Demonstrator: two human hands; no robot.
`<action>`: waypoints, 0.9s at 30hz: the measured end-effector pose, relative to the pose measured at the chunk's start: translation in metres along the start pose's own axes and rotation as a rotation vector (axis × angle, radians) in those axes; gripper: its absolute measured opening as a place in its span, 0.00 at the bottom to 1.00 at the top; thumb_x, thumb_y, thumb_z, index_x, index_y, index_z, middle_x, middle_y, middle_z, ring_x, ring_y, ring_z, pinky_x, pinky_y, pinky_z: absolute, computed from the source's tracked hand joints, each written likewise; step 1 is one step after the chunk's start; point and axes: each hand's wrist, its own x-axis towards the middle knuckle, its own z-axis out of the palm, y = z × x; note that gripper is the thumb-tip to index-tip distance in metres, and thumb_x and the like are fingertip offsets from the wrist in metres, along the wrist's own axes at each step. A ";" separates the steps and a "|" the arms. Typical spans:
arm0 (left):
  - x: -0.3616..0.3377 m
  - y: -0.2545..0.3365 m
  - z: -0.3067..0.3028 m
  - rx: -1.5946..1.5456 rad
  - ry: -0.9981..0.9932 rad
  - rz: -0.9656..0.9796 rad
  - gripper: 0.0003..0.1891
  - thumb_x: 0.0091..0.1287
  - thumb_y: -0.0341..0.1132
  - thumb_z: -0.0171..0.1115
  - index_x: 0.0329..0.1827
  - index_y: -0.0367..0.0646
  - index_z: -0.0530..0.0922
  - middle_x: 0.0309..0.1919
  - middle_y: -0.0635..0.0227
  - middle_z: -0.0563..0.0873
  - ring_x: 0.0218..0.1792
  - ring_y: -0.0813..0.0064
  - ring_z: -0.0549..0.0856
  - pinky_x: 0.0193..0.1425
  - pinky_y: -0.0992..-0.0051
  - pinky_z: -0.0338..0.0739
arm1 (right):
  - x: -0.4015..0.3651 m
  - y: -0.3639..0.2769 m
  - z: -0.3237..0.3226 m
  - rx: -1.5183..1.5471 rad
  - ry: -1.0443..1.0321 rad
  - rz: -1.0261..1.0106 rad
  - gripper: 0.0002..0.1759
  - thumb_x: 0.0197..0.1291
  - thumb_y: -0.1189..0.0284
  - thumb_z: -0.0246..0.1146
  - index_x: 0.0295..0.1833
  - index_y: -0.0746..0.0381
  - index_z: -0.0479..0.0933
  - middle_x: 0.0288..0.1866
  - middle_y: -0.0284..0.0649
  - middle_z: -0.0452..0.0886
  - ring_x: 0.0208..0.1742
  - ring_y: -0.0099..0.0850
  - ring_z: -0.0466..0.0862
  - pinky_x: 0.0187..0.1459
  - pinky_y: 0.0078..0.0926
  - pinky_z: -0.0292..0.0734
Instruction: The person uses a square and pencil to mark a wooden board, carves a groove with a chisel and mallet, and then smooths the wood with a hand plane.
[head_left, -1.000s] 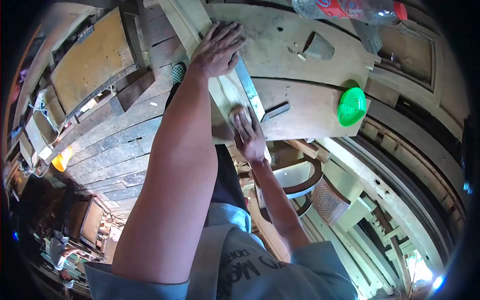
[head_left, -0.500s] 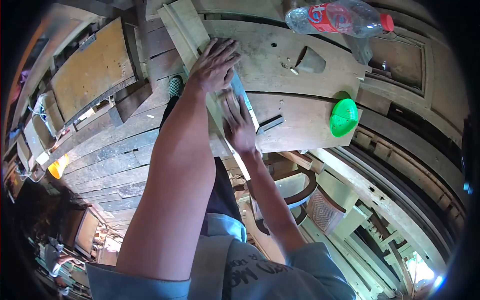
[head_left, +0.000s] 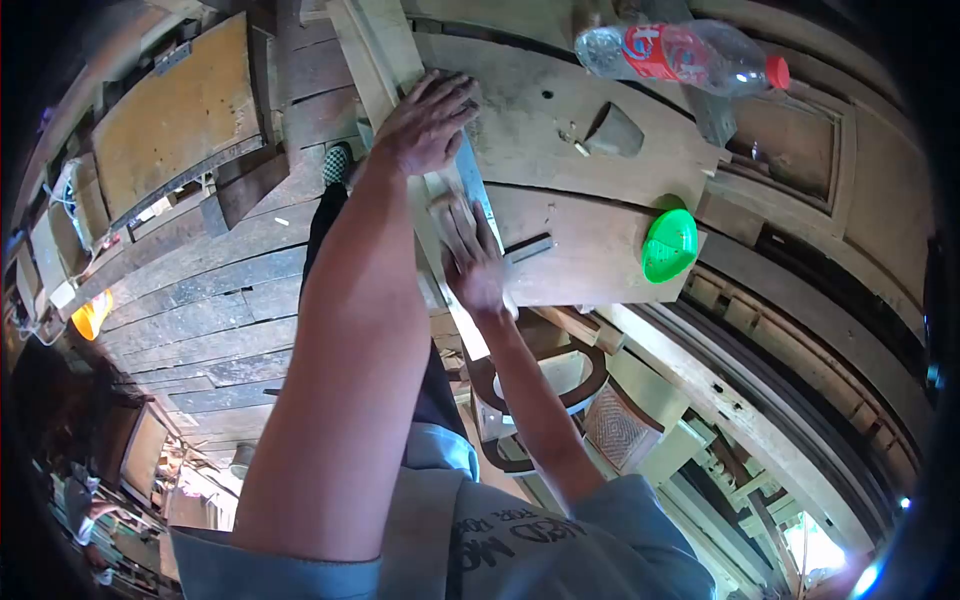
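My left hand (head_left: 428, 125) lies with fingers stretched across a long pale wooden piece (head_left: 375, 55), pressing on it. Closer to me, my right hand (head_left: 474, 262) rests flat on the same piece, slightly blurred. A small pale patch shows at its fingertips, and what lies under them I cannot make out. Along the wood's right edge runs a bluish-white strip (head_left: 474, 172). A short dark bar (head_left: 530, 247) lies just right of my right hand on the plank bench top (head_left: 590, 215).
Further right on the bench are a grey cup-like piece (head_left: 615, 132) and a green plastic dish (head_left: 668, 247). A clear bottle (head_left: 700, 58) with a red cap lies at the back. Chair frames (head_left: 540, 385) stand below the bench, and a brown board (head_left: 180, 120) is at left.
The whole view has shifted slightly left. My right hand shows rubbing blur in both frames and stays near the same part of the wood. My left hand keeps its place on the piece.
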 end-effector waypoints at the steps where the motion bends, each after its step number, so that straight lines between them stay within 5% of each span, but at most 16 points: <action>1: 0.001 -0.002 -0.002 0.004 -0.024 -0.004 0.23 0.61 0.40 0.52 0.59 0.48 0.74 0.68 0.63 0.65 0.71 0.67 0.59 0.77 0.60 0.41 | -0.027 0.005 0.000 0.000 -0.037 0.016 0.26 0.53 0.76 0.59 0.61 0.62 0.70 0.65 0.45 0.69 0.67 0.52 0.66 0.63 0.43 0.68; 5: 0.000 -0.002 -0.002 -0.093 -0.014 -0.007 0.23 0.59 0.37 0.53 0.59 0.47 0.74 0.70 0.64 0.63 0.71 0.68 0.58 0.77 0.60 0.43 | -0.079 0.020 0.004 0.012 -0.015 -0.005 0.25 0.52 0.79 0.59 0.59 0.64 0.72 0.64 0.51 0.69 0.66 0.52 0.66 0.63 0.50 0.65; 11: -0.003 0.003 0.000 -0.004 -0.014 -0.022 0.23 0.60 0.37 0.53 0.61 0.49 0.73 0.70 0.67 0.62 0.72 0.68 0.58 0.77 0.61 0.42 | 0.014 -0.002 0.008 -0.023 0.036 -0.039 0.28 0.52 0.77 0.59 0.63 0.60 0.70 0.67 0.43 0.67 0.65 0.56 0.65 0.61 0.44 0.68; 17: 0.001 0.000 0.002 0.043 -0.002 0.010 0.21 0.59 0.40 0.53 0.56 0.48 0.76 0.68 0.64 0.65 0.71 0.68 0.60 0.76 0.59 0.42 | -0.076 0.005 0.013 -0.064 -0.032 0.075 0.25 0.53 0.77 0.57 0.60 0.64 0.70 0.66 0.50 0.68 0.63 0.55 0.68 0.62 0.47 0.67; 21: 0.001 0.004 -0.007 -0.036 -0.008 -0.020 0.22 0.59 0.34 0.53 0.59 0.46 0.74 0.69 0.65 0.62 0.71 0.69 0.58 0.77 0.61 0.42 | 0.024 -0.008 0.007 -0.058 0.081 0.042 0.29 0.53 0.76 0.58 0.64 0.60 0.68 0.68 0.43 0.66 0.66 0.56 0.64 0.63 0.46 0.66; 25: 0.001 0.004 -0.006 -0.023 -0.008 -0.030 0.22 0.59 0.35 0.53 0.59 0.47 0.74 0.69 0.64 0.63 0.71 0.69 0.58 0.77 0.61 0.43 | -0.046 -0.002 0.008 -0.053 -0.061 0.092 0.29 0.54 0.74 0.58 0.65 0.56 0.68 0.69 0.40 0.65 0.69 0.53 0.62 0.64 0.46 0.63; 27: 0.002 0.000 -0.005 -0.011 -0.001 -0.038 0.22 0.59 0.36 0.53 0.59 0.47 0.74 0.69 0.64 0.63 0.71 0.69 0.59 0.77 0.61 0.44 | -0.076 0.006 0.011 -0.025 0.025 0.036 0.31 0.51 0.77 0.59 0.65 0.56 0.67 0.69 0.41 0.65 0.68 0.53 0.63 0.63 0.46 0.64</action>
